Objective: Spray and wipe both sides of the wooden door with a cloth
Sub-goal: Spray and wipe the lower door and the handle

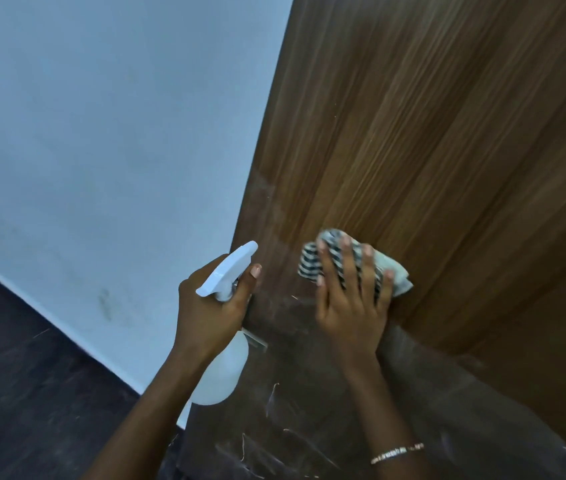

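**Cloth on door, bottle in other hand**

R hand lies flat on the cloth, fingers straight and spread wide, pressing it against the wooden door. The cloth is bunched, w/ dark and pale stripes on the left part and a plain pale part on the right. It sits on the door face near the door's left edge, roughly at the line where the brighter brown grain above meets a duller, darker zone below. That lower zone shows pale scratches and smears.

L hand grips the spray bottle round its neck, fingers curled. One fingertip reaches fwd beside the white spray head, which points up and right toward the door. The bottle body is white, hanging below the hand, just left of the door edge.

A thin bracelet is on the R wrist. Pale blue wall is left of the door; dark floor below it.
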Available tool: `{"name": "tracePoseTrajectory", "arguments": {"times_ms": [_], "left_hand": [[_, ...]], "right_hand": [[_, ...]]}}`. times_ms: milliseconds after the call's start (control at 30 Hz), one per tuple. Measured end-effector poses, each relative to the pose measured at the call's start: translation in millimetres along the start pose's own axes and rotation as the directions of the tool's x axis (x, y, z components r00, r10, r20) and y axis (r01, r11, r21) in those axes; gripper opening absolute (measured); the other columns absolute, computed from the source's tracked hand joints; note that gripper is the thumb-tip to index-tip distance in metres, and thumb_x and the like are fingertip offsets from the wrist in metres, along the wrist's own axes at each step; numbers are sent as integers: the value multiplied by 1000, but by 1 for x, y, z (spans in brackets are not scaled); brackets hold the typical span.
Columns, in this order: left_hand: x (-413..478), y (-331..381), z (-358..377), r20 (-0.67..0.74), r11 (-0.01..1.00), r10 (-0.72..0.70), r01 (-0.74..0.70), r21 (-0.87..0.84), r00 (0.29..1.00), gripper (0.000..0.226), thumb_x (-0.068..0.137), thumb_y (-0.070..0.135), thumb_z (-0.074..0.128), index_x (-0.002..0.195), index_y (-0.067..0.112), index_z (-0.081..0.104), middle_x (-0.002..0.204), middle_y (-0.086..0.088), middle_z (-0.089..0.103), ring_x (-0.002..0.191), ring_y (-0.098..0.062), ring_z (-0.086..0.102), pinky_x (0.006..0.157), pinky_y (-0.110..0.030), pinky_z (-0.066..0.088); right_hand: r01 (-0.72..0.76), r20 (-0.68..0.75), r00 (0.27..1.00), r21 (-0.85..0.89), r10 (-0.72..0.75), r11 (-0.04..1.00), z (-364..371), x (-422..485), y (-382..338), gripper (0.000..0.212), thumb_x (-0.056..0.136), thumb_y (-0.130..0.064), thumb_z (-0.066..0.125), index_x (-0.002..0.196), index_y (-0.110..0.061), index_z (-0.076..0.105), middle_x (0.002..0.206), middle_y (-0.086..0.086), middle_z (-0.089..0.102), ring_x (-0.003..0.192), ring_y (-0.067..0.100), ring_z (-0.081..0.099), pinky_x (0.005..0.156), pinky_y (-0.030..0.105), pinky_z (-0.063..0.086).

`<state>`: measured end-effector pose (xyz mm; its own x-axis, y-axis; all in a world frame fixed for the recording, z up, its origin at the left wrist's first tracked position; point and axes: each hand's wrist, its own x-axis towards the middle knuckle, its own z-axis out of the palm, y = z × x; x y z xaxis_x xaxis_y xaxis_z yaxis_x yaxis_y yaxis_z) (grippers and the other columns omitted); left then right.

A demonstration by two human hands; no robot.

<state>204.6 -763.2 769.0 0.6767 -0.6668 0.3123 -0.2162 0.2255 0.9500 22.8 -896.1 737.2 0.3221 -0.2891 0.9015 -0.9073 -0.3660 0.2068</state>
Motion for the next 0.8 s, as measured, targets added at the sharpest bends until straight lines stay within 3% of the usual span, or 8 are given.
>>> {"name": "tracePoseTrajectory", "arguments": {"times_ms": [167, 367, 500, 667, 800], "left_hand": [[7, 0, -15, -28, 1000, 20, -20, 20, 999, 38, 78, 46, 66, 112, 28, 59, 89, 16, 63, 75, -19, 67, 72, -30, 59], [12, -11, -26, -50, 999, 27, -25, 46, 998, 38, 82, 48, 65, 112, 24, 65, 86, 5, 67, 64, -16, 63, 62, -9, 53], [14, -19, -28, -82, 999, 8, -6, 35, 997, 31, 85, 42, 68, 112, 28, 64, 88, 5, 69, 67, -18, 65, 68, -18, 57], [18, -21, -34, -81, 998, 47, -43, 39, 996, 21, 88, 38, 70, 107, 30, 65, 92, 4, 73, 61, -15, 63, 65, -19, 56], [20, -25, -37, -87, 998, 22, -17, 57, 996, 37, 84, 43, 68, 116, 23, 64, 99, -1, 73, 64, -17, 62, 73, -31, 60]], "right_hand": [[-163, 3, 987, -8, 163, 987, 6, 6, -31, 59, 107, -36, 48, 162, -33, 28, 170, 0, 24, 157, 30, 18, 121, 61, 24], [66, -43, 997, 74, -63, 995, 15, 135, -83, 53, 112, -34, 33, 164, -29, 23, 171, 0, 20, 158, 29, 17, 126, 57, 14], [110, -69, 992, 36, -108, 993, 30, 143, -100, 57, 112, -34, 37, 165, -28, 18, 172, 2, 16, 158, 30, 14, 127, 57, 11], [312, 66, 946, 62, -316, 948, 60, 40, -113, 75, 102, -40, 55, 165, -25, 18, 173, 2, 14, 159, 26, 13, 128, 53, 9], [378, 103, 917, 79, -384, 923, 68, 13, -110, 69, 104, -35, 52, 165, -24, 21, 172, 1, 15, 159, 24, 13, 129, 51, -2]]}}
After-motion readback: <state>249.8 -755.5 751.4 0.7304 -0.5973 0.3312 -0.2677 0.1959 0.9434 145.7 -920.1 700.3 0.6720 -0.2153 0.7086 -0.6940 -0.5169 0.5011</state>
